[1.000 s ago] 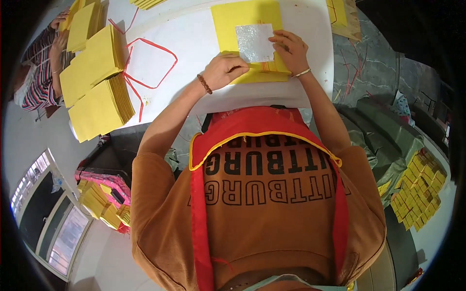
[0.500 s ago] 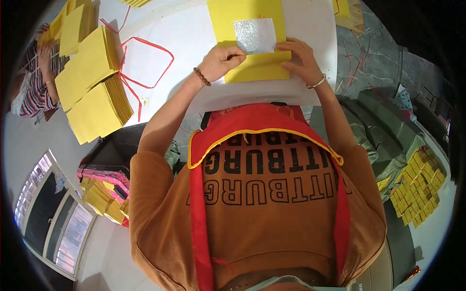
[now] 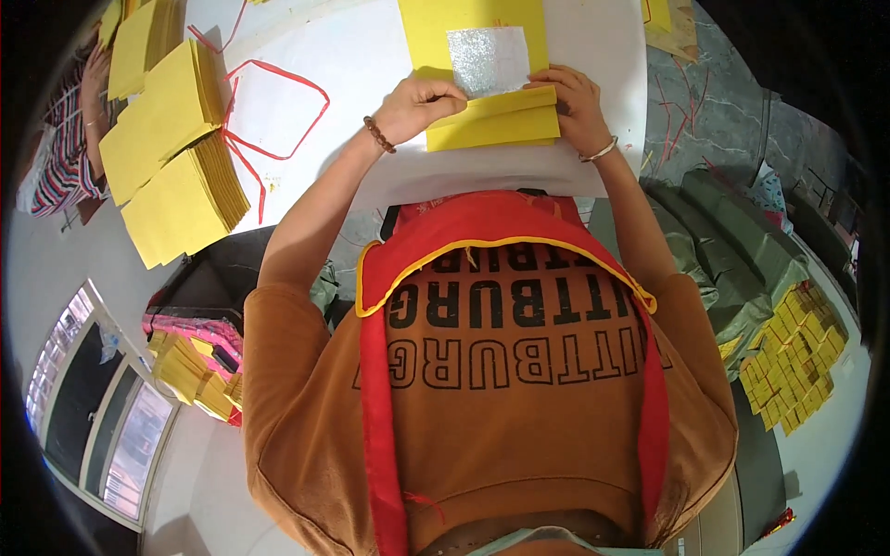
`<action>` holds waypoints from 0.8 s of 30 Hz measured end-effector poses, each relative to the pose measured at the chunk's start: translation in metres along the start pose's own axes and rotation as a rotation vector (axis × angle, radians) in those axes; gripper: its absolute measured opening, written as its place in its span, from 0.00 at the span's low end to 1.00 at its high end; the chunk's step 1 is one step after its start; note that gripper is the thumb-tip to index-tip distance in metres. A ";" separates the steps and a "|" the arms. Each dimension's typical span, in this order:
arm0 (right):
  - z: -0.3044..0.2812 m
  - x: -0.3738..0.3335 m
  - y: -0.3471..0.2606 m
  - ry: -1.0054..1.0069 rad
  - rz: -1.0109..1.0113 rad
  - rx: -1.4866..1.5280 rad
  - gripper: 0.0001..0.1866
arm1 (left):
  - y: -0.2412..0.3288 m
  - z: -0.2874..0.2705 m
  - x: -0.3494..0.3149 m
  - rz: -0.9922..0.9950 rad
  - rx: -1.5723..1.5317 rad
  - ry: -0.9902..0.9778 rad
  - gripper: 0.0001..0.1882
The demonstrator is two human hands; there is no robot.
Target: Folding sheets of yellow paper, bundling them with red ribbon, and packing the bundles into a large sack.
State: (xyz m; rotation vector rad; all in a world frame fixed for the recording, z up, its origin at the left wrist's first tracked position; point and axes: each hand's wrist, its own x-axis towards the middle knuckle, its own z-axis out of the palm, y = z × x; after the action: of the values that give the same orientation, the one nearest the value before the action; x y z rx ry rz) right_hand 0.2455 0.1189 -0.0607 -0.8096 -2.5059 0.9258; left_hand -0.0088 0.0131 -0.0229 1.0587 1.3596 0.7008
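A yellow paper sheet (image 3: 464, 28) with a silver foil square (image 3: 489, 57) lies on the white table (image 3: 371, 65) in front of me. Its near edge is folded up into a thick yellow flap (image 3: 496, 125). My left hand (image 3: 422, 102) pinches the left end of that flap, fingers curled over it. My right hand (image 3: 575, 102) presses the right end, fingertips on the fold next to the foil. A bead bracelet sits on my left wrist, a thin bangle on my right.
Stacks of yellow paper (image 3: 176, 157) lie at the table's left with red string (image 3: 278, 111) looped beside them. Another person's hand and striped sleeve (image 3: 65, 157) are at the far left. Folded yellow pieces (image 3: 797, 357) pile up at the lower right; more fill a pink basket (image 3: 195, 357).
Both hands have folded the sheet's near edge farther up toward the foil square. The flap is now thicker and the hands sit farther apart at its two ends.
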 end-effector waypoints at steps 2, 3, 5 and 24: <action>0.000 0.001 0.003 -0.001 0.006 0.000 0.17 | 0.002 0.000 -0.002 -0.017 -0.006 -0.005 0.09; 0.001 0.002 0.003 0.013 0.000 0.004 0.17 | 0.005 -0.001 -0.005 -0.027 0.036 -0.013 0.09; 0.001 0.000 0.004 0.028 -0.006 0.007 0.17 | 0.003 0.000 -0.007 -0.037 0.078 -0.022 0.09; 0.002 0.002 0.004 0.024 0.011 0.058 0.12 | 0.014 0.025 -0.022 0.678 1.056 0.072 0.27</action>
State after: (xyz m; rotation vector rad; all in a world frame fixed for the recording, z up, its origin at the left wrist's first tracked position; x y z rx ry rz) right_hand 0.2442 0.1218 -0.0647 -0.8126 -2.4449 0.9823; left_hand 0.0156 -0.0054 -0.0033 2.4226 1.4388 0.4615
